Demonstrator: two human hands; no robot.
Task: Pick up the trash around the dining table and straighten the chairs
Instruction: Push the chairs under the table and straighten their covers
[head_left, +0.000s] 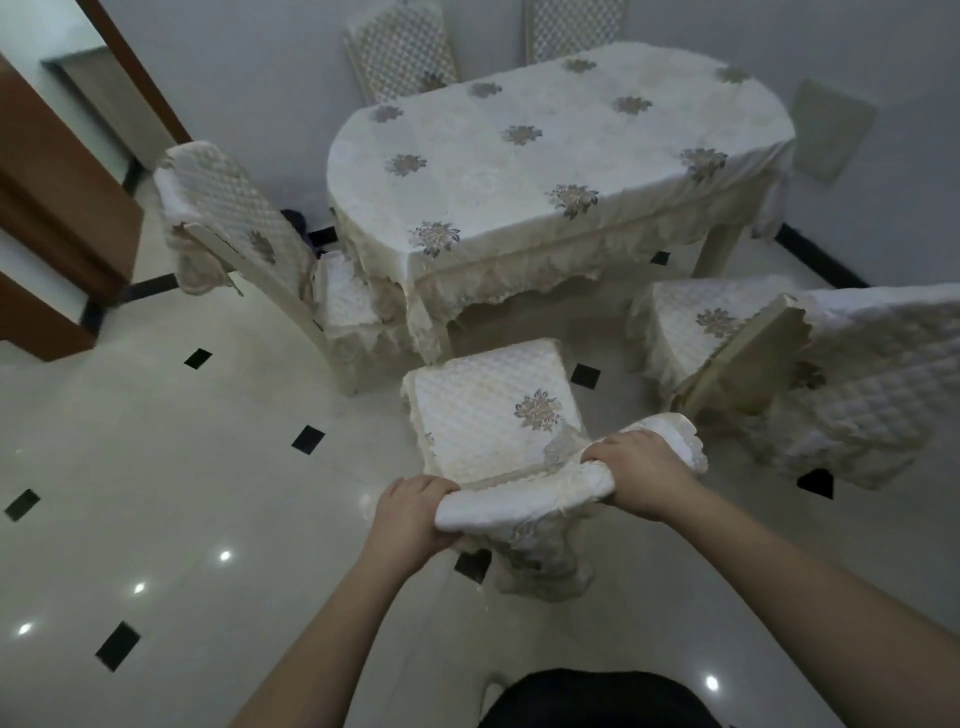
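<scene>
A: Biggest first, the counter (545, 150): long oval w/ floral cloth, well ahead of both grips, long axis running left-near to right-far.

B: And the near chair (488, 415)?

A: Right under the grips, between person & counter. Seat points toward the counter but skewed, front edge angled left; its front corner is near the counter's skirt, not tucked in.

B: Grips?

A: Left hand (410, 525) wrapped tight round the left end of the padded backrest top; right hand (644, 475) clamped over the right end. Both pinching chair cover & rail, fingers curled.

B: How to do it well?

A: I'd say twist so the backrest runs parallel to the counter's near edge, then push straight fwd. Lift slightly, the floor looks slick, and the loose cover may slip.

B: Other chairs?

A: Right chair (753, 353) and left chair (270, 265) both stand crooked. No trash visible.
</scene>
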